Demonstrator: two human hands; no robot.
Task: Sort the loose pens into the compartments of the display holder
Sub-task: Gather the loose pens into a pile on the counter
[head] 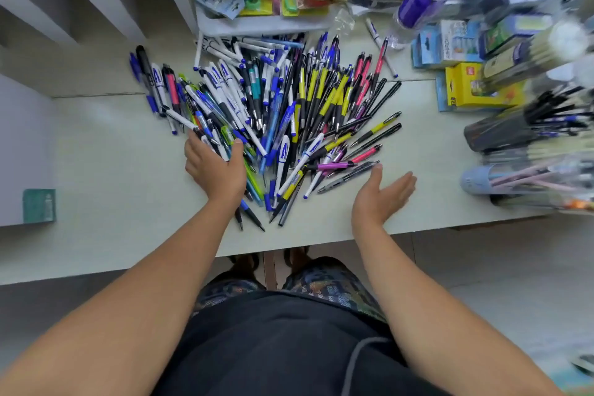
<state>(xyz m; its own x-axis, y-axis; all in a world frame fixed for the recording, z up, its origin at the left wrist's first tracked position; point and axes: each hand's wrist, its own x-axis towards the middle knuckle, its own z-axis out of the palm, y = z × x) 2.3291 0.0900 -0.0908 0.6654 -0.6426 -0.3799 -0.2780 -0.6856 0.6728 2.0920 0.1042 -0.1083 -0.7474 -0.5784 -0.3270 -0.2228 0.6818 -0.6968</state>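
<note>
A big heap of loose pens [276, 112], blue, white, yellow, black and pink, lies spread over the pale table [112, 154]. My left hand [217, 169] rests palm down on the heap's near left edge, fingers over several white and blue pens; no grip shows. My right hand [384, 194] hovers at the heap's near right edge, palm turned inward, fingers apart and holding nothing. A dark holder with pens [514, 128] and a blue one [501, 178] lie tipped at the right, blurred.
White arched dividers [96, 0] stand at the back left. A white tray [257, 26] of packaged stationery sits behind the heap. Boxes, yellow [475, 87] and blue [446, 45], and a purple-capped bottle [421, 0] crowd the right. The table's front edge [289, 246] runs near my body.
</note>
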